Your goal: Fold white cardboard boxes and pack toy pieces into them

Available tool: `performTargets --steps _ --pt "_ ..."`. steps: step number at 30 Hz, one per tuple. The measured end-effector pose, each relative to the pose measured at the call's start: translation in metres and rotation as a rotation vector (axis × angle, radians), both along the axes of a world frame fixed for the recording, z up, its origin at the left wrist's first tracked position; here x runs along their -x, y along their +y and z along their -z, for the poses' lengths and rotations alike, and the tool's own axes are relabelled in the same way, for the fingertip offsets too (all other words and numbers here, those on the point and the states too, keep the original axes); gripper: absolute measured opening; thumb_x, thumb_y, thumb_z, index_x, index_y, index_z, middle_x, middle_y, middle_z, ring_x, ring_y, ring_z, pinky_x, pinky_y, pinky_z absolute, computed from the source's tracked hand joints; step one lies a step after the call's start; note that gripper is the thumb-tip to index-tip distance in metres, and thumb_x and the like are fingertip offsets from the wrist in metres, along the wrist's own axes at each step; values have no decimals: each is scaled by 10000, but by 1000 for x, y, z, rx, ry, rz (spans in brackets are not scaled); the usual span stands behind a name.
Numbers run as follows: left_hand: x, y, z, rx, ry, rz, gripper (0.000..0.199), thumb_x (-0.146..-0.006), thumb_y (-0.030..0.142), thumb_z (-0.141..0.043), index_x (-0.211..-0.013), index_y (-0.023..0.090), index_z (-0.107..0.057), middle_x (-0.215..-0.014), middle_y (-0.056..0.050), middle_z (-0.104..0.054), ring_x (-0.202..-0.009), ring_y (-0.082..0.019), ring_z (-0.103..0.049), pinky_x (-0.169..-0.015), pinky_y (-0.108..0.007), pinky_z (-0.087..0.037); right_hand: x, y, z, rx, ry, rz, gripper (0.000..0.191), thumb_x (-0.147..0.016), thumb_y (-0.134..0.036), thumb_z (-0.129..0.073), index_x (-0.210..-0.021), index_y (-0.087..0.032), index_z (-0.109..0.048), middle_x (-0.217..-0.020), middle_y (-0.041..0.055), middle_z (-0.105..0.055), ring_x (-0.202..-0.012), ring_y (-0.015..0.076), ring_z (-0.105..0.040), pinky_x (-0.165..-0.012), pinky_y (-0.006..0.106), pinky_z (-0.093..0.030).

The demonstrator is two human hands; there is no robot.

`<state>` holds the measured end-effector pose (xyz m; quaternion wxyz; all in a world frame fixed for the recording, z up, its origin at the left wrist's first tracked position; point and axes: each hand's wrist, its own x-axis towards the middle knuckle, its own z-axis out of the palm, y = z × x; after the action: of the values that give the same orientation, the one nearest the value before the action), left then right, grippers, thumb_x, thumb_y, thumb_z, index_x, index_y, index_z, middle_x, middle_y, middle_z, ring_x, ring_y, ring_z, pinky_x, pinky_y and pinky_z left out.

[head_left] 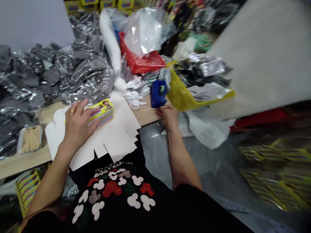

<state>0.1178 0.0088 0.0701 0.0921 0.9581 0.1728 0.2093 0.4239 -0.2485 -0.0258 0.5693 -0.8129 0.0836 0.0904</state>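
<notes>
A yellow box (105, 108) with a cartoon picture and a layered, coloured side lies on white card sheets (116, 136). My left hand (79, 121) rests over its left end, fingers spread and touching it; a ring shows on one finger. Toward the middle of the table edge stands a blue tape dispenser (157, 94). My right hand (168, 115) is at its lower end, with the fingers bent together near its base. Whether those fingers pinch anything is too blurred to make out.
Grey plastic packets (60, 71) are heaped at the left and back. A red tray (145, 63) holds clear bags. Right of the dispenser, a yellow bin (181, 94) contains silvery packets. A small tray of wooden sticks (30, 139) sits at the left edge, and a round white lid (134, 104) lies centrally.
</notes>
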Motion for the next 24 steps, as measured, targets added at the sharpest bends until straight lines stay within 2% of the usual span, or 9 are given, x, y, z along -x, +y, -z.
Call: performTargets --steps 2,4,5,8,11,13,15,21,24 --pt "26 5 -1 -9 8 -24 407 -953 492 -743 -1277 252 -694 -1651 -137 -542 -1554 -403 -454 -1250 -620 -392 14 -4 -1 131 -190 -66 184 -774 -108 -596 -681 -235 -501 -778 23 -638 -930 223 -713 -912 374 -624" --pt "48 11 4 25 19 -14 426 -960 505 -732 -1298 249 -696 -1638 -138 -557 -1549 -376 -476 -1258 -602 -406 42 4 -8 135 -372 -249 87 -824 -168 -612 -765 -228 -592 -768 16 -653 -823 210 -698 -854 379 -612" --pt "57 14 8 54 18 1 397 -982 492 -704 -1295 247 -703 -1606 -138 -588 -1522 -352 -515 -1247 -584 -431 62 12 -13 61 -408 -378 42 -852 -205 -618 -826 -226 -644 -745 5 -658 -736 193 -680 -791 365 -605" --pt "68 20 22 130 -40 38 296 -1051 432 -613 -1235 239 -741 -1469 -131 -698 -1363 -285 -662 -1163 -529 -525 136 50 -37 -291 -325 -753 159 -912 -294 -636 -996 -242 -760 -714 -19 -682 -623 153 -652 -657 316 -581" --pt "67 21 32 139 -104 51 266 -1051 415 -623 -1177 238 -776 -1420 -132 -732 -1300 -282 -702 -1126 -532 -552 198 95 -56 -532 -190 -967 392 -941 -340 -651 -1317 -290 -751 -724 -38 -708 -620 150 -653 -669 336 -637" --pt "65 20 35 130 -111 50 251 -1045 391 -627 -1167 238 -785 -1422 -130 -734 -1307 -288 -700 -1129 -543 -551 220 120 -59 -605 -94 -1004 586 -964 -367 -649 -1546 -307 -611 -757 -38 -734 -631 159 -670 -701 363 -672" --pt "65 17 36 112 -101 53 241 -1044 360 -617 -1166 234 -782 -1426 -128 -731 -1324 -289 -690 -1138 -546 -543 229 137 -54 -634 -8 -978 706 -987 -397 -645 -1665 -307 -468 -798 -29 -760 -651 170 -696 -724 378 -690" --pt "69 10 34 64 -26 93 308 -1076 310 -529 -1283 263 -752 -1460 -137 -673 -1354 -304 -626 -1140 -537 -517 235 144 -31 -607 89 -909 833 -983 -404 -667 -1727 -321 -302 -834 -23 -775 -681 191 -736 -674 359 -680" --pt "69 10 27 101 26 93 325 -1053 292 -539 -1287 293 -765 -1465 -120 -640 -1327 -306 -606 -1129 -527 -507 238 139 -28 -633 85 -910 824 -989 -382 -653 -1723 -346 -281 -900 -4 -791 -750 210 -761 -738 393 -691"
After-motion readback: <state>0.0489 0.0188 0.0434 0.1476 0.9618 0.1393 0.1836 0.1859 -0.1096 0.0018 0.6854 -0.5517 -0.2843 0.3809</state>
